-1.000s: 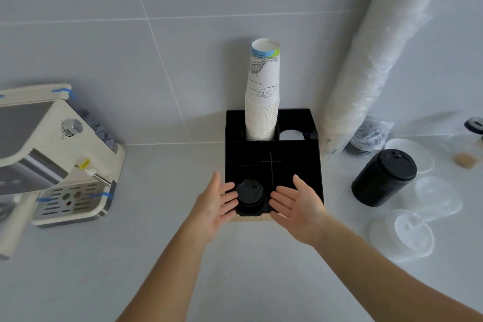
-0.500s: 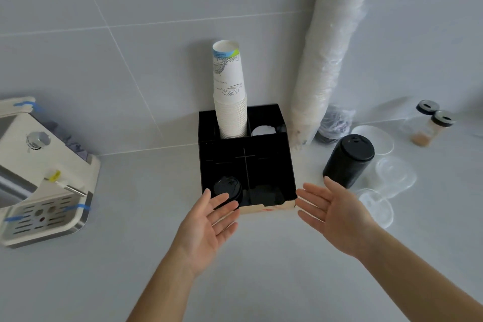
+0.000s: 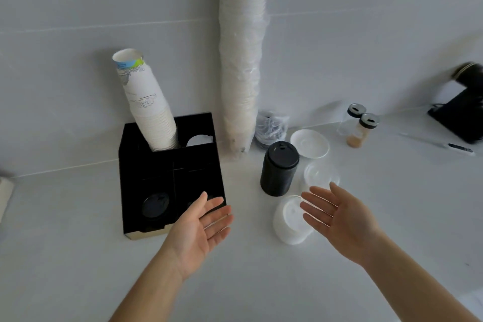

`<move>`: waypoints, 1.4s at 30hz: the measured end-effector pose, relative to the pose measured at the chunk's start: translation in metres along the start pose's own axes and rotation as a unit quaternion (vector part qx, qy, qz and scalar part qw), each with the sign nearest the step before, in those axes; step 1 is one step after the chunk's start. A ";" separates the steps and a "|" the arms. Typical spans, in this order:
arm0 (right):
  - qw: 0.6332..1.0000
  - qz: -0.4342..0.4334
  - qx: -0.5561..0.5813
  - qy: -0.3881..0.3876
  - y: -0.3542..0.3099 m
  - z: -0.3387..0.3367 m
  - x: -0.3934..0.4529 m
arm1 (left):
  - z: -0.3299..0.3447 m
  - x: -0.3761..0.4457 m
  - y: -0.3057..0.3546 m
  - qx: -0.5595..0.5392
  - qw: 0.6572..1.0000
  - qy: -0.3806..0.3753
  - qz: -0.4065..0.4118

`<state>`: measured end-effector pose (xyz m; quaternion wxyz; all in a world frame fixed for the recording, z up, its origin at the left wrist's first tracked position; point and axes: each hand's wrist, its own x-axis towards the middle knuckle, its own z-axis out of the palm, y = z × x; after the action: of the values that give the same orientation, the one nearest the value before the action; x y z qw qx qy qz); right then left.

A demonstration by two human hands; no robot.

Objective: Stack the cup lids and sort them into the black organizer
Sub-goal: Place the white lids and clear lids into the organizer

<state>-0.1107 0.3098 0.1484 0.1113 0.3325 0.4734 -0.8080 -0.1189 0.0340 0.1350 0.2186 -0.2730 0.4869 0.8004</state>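
Observation:
The black organizer stands against the wall, with black lids in its front left compartment and a stack of paper cups in the back left one. A tall stack of black lids stands to its right. Below that lies a pile of white lids, with clear lids behind it. My left hand hovers palm up and empty at the organizer's front right corner. My right hand is open and empty just right of the white lids.
A tall wrapped column of white cups leans on the wall right of the organizer. A white saucer, a bag of dark lids, two spice jars and a black appliance sit further right.
Both hands drew back from the organizer's front compartment and swung right; the right hand now sits beside the white lids. The view has turned right, and the coffee machine has left the frame.

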 end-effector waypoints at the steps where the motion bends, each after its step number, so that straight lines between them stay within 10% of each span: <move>1: 1.000 -0.002 0.002 0.006 -0.007 -0.009 0.005 | 0.011 0.005 -0.004 -0.001 1.000 0.001 -0.004; 27: 0.954 0.089 -0.269 -0.102 0.012 -0.078 0.109 | 0.096 0.098 -0.094 0.251 0.961 -0.019 -0.115; 42: 0.950 0.108 -0.256 -0.145 0.017 -0.077 0.115 | 0.103 0.095 -0.100 0.222 0.968 0.017 -0.114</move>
<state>-0.1561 0.3816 0.0372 0.3472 0.2213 0.6041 -0.6823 -0.1522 0.1782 0.0458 0.3555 -0.2846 0.6218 0.6372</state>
